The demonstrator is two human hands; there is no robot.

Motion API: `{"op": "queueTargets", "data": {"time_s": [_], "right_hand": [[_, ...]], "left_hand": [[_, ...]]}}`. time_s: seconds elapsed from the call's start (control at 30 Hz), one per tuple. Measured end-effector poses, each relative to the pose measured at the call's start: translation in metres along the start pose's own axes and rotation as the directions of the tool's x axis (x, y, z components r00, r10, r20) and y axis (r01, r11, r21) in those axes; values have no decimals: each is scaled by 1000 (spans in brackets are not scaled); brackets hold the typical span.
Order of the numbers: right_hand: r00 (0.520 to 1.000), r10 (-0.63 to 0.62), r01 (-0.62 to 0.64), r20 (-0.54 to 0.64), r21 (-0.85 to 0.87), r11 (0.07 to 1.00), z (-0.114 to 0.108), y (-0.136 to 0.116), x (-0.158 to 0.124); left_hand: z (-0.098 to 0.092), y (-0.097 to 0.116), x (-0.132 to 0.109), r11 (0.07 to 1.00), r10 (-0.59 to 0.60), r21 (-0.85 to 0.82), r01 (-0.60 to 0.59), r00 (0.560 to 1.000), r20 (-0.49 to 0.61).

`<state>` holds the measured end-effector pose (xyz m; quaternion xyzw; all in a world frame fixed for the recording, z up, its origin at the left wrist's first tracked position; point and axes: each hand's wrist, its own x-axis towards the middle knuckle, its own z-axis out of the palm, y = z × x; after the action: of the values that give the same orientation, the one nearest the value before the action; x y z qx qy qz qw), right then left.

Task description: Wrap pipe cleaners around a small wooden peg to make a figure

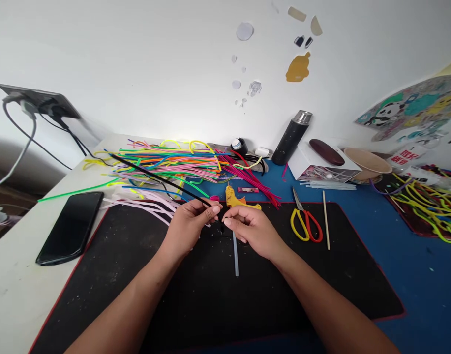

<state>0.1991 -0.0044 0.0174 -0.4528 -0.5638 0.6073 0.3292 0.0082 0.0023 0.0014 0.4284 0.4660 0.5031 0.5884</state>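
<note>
A long black pipe cleaner (pixel 155 175) slants from the upper left down into my left hand (pixel 190 221). Thumb and forefinger of that hand pinch it near its lower end. My right hand (pixel 253 228) is closed just beside, its thumb and fingertip pinched at the short dark end of the pipe cleaner between the hands. The fingers partly hide that end. Under my right hand a translucent glue stick (pixel 236 255) pokes out over the black mat (pixel 195 305). A yellow glue gun (pixel 238 199) lies just behind my hands.
Colourful pipe cleaners (pixel 173 162) are heaped at the back left, magenta ones (pixel 253 177) beside them. Scissors (pixel 305 221) and a thin stick (pixel 326 221) lie right. A phone (pixel 71 227) lies left. A black flask (pixel 291 137) and white box (pixel 321 162) stand behind.
</note>
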Motion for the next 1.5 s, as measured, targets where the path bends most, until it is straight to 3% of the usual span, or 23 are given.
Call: {"op": "queueTargets", "data": {"time_s": [0.17,0.4,0.5,0.67,0.83,1.03,1.23,1.5], "right_hand": [[1000,8,-2,26,-240,971,-8,-2,-2],[999,39,-22,28,-452,892,-10,-5,-3],[1000,26,-24,0,-369,929,-8,0,-3],[997,25,-29,-73,-54,998,-2,9,-1],[983,-56,56,-174,-8,998,9,11,0],[951,-168,123,-259,-181,976,13,12,-1],[943,-268,171,-197,-405,898,8,8,-4],[954,-273,151,-121,-595,790,5,2,-6]], "left_hand": [[2,0,-3,996,34,86,-37,999,40],[1,-3,-6,958,35,278,-67,992,121],[1,-3,-5,973,35,225,-59,993,109],[0,-3,-2,996,32,83,-33,999,15],[-1,-4,-1,998,40,54,-38,999,-27],[0,-1,-2,998,37,44,-37,999,-4],[-1,-1,-1,994,44,99,-43,999,-7],[-2,-2,-2,981,62,186,-63,998,12]]}}
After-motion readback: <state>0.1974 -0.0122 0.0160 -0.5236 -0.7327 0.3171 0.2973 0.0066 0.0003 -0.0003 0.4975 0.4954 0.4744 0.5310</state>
